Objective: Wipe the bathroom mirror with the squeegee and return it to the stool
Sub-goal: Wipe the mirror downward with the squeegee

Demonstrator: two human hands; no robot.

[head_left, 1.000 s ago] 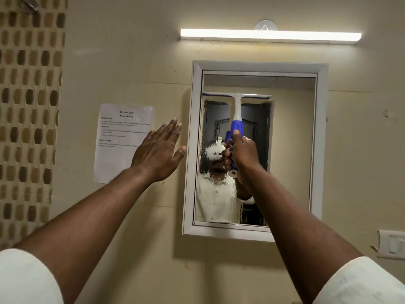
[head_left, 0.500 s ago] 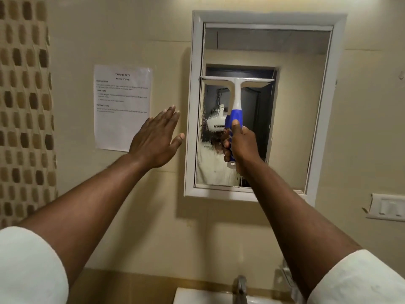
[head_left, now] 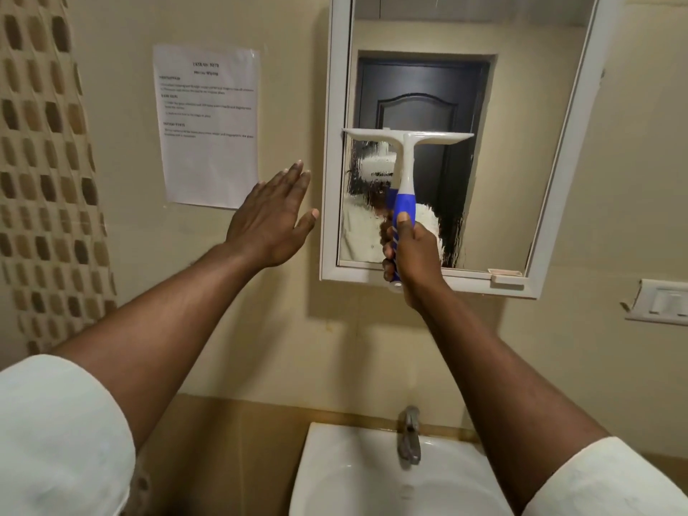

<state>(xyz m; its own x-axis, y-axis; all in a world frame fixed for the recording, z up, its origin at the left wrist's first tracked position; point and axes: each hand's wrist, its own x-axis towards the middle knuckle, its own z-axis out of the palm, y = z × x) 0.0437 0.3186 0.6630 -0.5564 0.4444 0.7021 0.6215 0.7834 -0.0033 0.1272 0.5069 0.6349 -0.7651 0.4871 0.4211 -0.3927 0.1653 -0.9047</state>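
A white-framed mirror (head_left: 521,143) hangs on the beige wall. Its glass is clean above and still streaked with foam and drips in the lower left. The squeegee (head_left: 405,154) has a white T-shaped blade and a blue handle; its blade lies flat across the left half of the glass, about midway down. My right hand (head_left: 413,251) is closed around the blue handle near the mirror's bottom edge. My left hand (head_left: 270,217) is raised flat with fingers spread, just left of the mirror frame, holding nothing. No stool is in view.
A white sink (head_left: 372,474) with a metal tap (head_left: 409,433) sits directly below the mirror. A printed paper sheet (head_left: 208,124) is taped to the wall at left. A white switch plate (head_left: 659,301) is at right. Patterned tiles (head_left: 41,180) cover the far left.
My right hand has drawn the squeegee down the glass, leaving a clean strip above the blade. The view has tilted down, so the sink now shows and the lamp is gone. My left hand stays raised.
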